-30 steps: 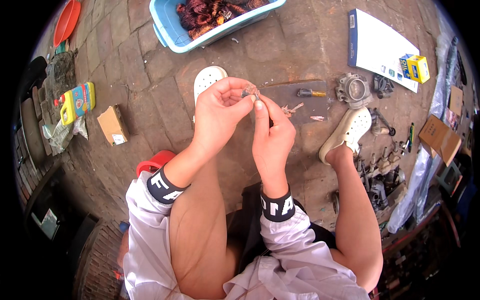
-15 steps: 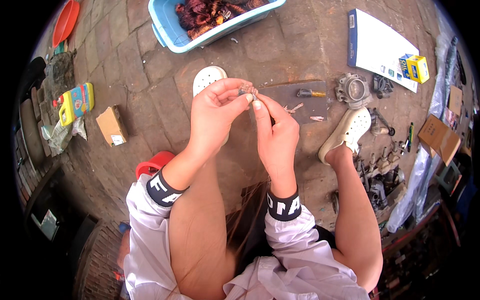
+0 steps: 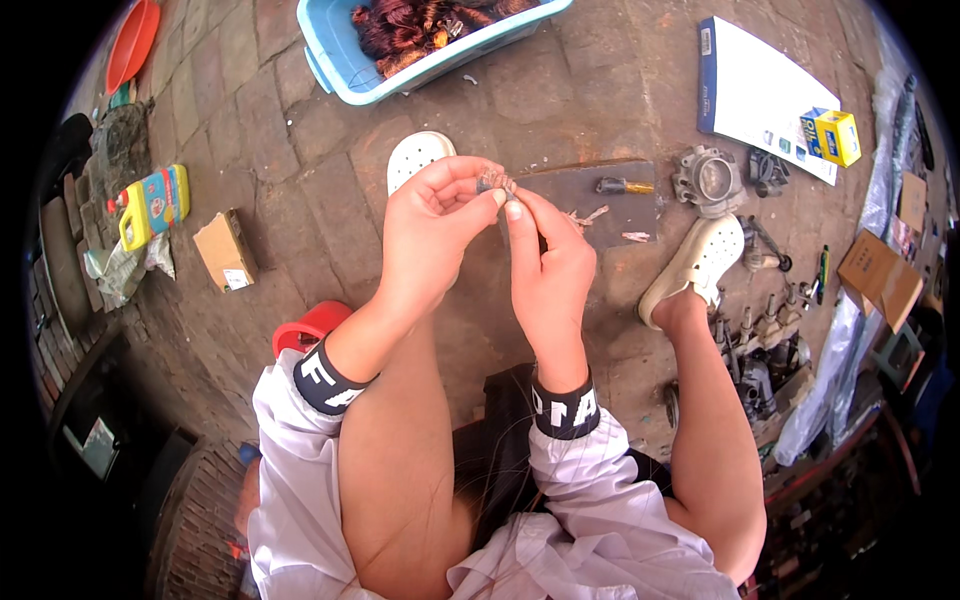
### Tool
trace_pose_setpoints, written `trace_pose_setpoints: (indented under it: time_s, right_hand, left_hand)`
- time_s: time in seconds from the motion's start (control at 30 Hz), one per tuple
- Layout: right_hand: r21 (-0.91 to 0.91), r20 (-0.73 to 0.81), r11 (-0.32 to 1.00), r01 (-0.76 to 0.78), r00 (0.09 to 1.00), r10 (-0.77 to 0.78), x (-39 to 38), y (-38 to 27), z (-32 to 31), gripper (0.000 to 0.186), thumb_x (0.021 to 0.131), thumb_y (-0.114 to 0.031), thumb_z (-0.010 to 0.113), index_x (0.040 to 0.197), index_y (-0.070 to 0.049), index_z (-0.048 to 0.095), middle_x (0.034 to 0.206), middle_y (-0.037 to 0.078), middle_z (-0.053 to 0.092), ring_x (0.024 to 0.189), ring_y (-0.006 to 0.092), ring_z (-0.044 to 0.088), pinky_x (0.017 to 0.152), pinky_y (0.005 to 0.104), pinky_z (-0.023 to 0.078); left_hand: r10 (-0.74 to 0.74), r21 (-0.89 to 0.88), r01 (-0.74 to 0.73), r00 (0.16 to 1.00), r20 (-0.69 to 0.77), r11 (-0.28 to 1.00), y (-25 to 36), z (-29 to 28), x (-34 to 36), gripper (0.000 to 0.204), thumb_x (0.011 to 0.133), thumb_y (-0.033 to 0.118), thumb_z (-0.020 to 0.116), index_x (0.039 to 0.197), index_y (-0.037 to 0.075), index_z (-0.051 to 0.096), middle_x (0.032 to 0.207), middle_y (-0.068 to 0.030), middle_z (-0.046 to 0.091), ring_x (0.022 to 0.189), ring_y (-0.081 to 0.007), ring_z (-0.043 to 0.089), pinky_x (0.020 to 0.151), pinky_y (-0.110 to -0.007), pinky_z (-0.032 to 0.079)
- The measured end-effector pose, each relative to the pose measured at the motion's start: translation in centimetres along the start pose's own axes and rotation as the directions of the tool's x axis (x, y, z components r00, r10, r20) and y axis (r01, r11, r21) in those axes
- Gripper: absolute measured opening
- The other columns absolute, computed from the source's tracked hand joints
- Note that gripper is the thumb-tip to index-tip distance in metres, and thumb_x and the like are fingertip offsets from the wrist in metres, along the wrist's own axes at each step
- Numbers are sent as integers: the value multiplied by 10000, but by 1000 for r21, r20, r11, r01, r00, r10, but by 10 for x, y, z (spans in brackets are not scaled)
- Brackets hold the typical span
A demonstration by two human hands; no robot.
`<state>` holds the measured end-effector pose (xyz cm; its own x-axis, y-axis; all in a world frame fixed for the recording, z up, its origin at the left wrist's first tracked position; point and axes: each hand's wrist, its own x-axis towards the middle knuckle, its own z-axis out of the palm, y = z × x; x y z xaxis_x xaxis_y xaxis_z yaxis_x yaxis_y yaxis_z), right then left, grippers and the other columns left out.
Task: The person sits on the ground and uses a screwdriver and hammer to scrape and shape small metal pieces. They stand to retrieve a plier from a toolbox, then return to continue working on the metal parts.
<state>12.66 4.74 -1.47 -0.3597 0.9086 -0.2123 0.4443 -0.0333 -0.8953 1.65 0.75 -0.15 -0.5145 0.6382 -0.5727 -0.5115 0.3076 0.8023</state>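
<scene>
My left hand [image 3: 428, 240] and my right hand [image 3: 553, 275] meet in front of me, above the floor. Between their fingertips is a small piece [image 3: 497, 181], grey at one end and reddish, partly see-through, along the rest; its kind is too small to tell. The left thumb and fingers pinch it from the left, while the right thumb and forefinger grip its near right end. Beyond the right hand lies a dark flat board [image 3: 560, 180]. On it rest a short black-and-amber cylindrical piece [image 3: 625, 186] and pinkish scraps [image 3: 588, 216].
A blue tub [image 3: 330, 60] holds dark red copper-like coils [image 3: 400, 35]. To the right are a round metal housing [image 3: 713, 178], a white box [image 3: 755, 90], a small yellow-and-blue box [image 3: 832, 137] and metal parts [image 3: 765, 350]. A cardboard box [image 3: 224, 250] and yellow jug [image 3: 155, 208] stand left.
My right hand has shifted very slightly left, its wrist turning a little. Both hands keep their pinch on the small piece; the surroundings stay the same.
</scene>
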Motion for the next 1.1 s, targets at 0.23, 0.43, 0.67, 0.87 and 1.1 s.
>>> trace_pose_setpoints:
  time_s: [0.23,0.43,0.67,0.87,1.1]
  right_hand:
    - [380,175,842,-382,924,340,4,-4,-13,159,851,-140,687,936,-6,673,616,-77,475,555,8,373,493,200,279]
    - [581,207,710,-397,916,342,5,-2,-15,97,845,-83,686,877,5,661,629,-97,452,563,-4,343,494,190,248]
    - [521,173,797,-307,952,254,10,1,-38,68,833,-42,678,873,7,654,646,-83,478,574,3,358,507,185,264]
    - [423,203,883,-204,971,127,10,-7,-50,53,811,-6,686,843,10,646,628,-88,459,567,-4,343,496,183,247]
    - [386,202,899,-205,970,135,10,-3,-51,49,811,-10,681,821,10,638,618,-98,440,558,-7,324,486,182,223]
  left_hand:
    - [-59,-28,64,990,129,998,3,-1,4,254,861,5,616,1112,-34,597,1001,-104,662,945,-142,622,828,-254,494]
    - [-79,36,72,966,246,997,13,3,2,309,885,46,592,1190,-3,578,1087,-115,642,972,-148,603,889,-285,461]
    - [332,174,-339,941,69,924,48,-7,9,387,878,104,609,1250,18,552,1188,-87,591,1060,-129,523,945,-280,401]
    - [309,625,-480,876,370,616,57,4,6,190,788,130,707,959,47,690,940,-29,607,868,-103,518,758,-241,414]
    - [303,424,-355,934,187,833,38,-6,22,173,878,135,616,962,4,692,1057,-39,610,950,-124,534,827,-278,425]
